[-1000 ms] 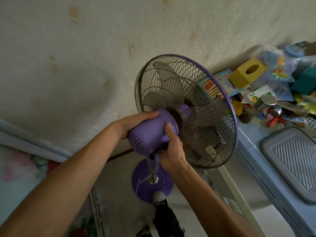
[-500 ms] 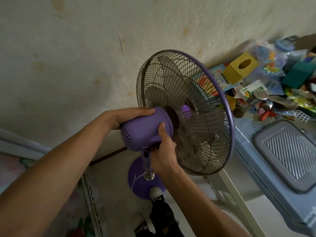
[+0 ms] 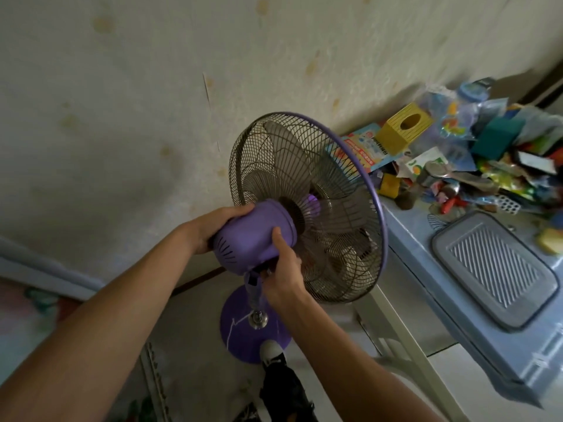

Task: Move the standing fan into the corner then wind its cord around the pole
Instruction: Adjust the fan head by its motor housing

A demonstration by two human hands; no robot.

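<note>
— Where is the fan sitting?

— I'm seeing the purple standing fan (image 3: 304, 205) beside the stained wall (image 3: 122, 117), its round base (image 3: 240, 336) on the floor, next to the blue table (image 3: 426, 284).

— And the hands?

— My left hand (image 3: 213, 225) is wrapping the far side of the motor housing (image 3: 253, 236). My right hand (image 3: 281, 272) is curling around the neck under it, thumb pressing the housing.
</note>
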